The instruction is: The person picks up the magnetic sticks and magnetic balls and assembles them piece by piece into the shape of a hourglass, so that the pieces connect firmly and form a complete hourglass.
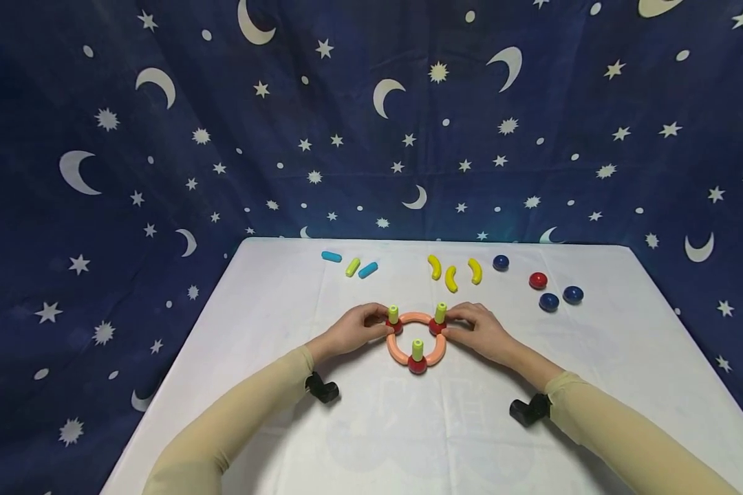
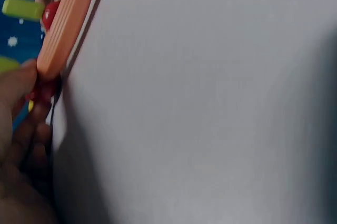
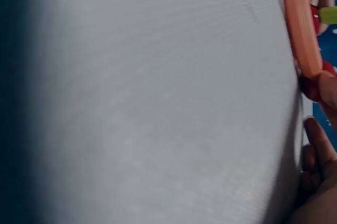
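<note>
A ring of curved orange sticks point(image 1: 417, 317) joined by three red balls lies on the white table, and a short green stick point(image 1: 417, 349) stands upright in each ball. At the ring's left, my left hand point(image 1: 351, 330) pinches the rear left red ball point(image 1: 395, 326) between thumb and fingers. My right hand point(image 1: 484, 335) holds the rear right red ball point(image 1: 437, 327) the same way. Nearest me is the front red ball point(image 1: 417, 366), which neither hand touches. Both wrist views catch an orange stick point(image 2: 66, 27) close to the thumb; there the held balls are partly hidden.
Behind the ring lie blue sticks point(image 1: 331, 256), a green stick point(image 1: 353, 267) and three yellow curved sticks point(image 1: 450, 278). To the back right are a loose red ball point(image 1: 538, 280) and several dark blue balls point(image 1: 549, 302). A star-patterned cloth point(image 1: 347, 158) hangs behind the table point(image 1: 384, 440).
</note>
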Demonstrator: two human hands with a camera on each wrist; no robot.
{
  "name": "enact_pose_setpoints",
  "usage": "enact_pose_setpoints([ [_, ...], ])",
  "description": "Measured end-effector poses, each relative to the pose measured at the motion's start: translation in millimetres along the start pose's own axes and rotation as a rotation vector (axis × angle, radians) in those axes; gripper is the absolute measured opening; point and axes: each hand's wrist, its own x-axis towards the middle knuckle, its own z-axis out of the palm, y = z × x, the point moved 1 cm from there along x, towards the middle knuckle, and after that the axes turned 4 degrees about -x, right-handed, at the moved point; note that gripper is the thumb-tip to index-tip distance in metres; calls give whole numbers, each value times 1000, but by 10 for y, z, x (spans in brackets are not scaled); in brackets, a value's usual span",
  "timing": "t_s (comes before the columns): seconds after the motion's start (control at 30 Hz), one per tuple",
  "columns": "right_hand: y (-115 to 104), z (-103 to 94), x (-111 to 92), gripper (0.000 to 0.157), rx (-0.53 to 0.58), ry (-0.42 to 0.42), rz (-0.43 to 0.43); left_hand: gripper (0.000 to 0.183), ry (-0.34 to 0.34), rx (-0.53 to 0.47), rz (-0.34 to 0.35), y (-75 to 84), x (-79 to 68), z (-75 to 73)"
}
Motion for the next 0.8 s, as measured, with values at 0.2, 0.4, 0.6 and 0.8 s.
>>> enact_pose_setpoints([
  [0.2, -24, -138, -136, 41, 67, 31, 16, 35, -48, -22, -5, -35, -16, 4],
  [0.4, 27, -642, -343, 32, 64, 308, -56, 38, -59, -26, -14, -26, -24, 11],
  [0.6, 329, -1235, -541, 39, 36, 561, 90, 38, -47, 25, 2, -43, -12, -25],
  [0.8, 741, -1478, -715, 46, -62, 600, 242, 36, 20, 225, 68, -51, -16, -71],
])
